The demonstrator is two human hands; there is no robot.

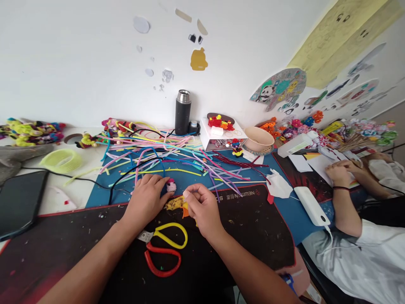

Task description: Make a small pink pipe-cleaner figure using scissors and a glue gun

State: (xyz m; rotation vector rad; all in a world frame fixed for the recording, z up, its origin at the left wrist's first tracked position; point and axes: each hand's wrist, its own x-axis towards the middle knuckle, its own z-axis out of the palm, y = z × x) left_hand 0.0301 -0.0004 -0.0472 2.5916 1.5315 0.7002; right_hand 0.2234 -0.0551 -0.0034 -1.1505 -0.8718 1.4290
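Note:
My left hand (146, 196) is closed at the fingertips on a small pink-and-white figure head (171, 185), with dark marks on its front. To its right, my right hand (204, 207) is closed with thumb and fingers pinched together; whatever is between them is too small to make out. Behind that hand lies a stained yellow tool with an orange part, looking like a glue gun (175, 204), partly hidden by the fingers. Scissors (164, 249) with one yellow and one red handle lie on the dark mat (247, 236) between my forearms.
Many coloured pipe cleaners (158, 147) spread behind my hands. A black flask (182, 112), a white box (207, 137) and a beige bowl (259, 139) stand near the wall. A phone (23, 202) lies left, a power bank (311, 206) right. A co-worker's arm (346, 207) rests at the far right.

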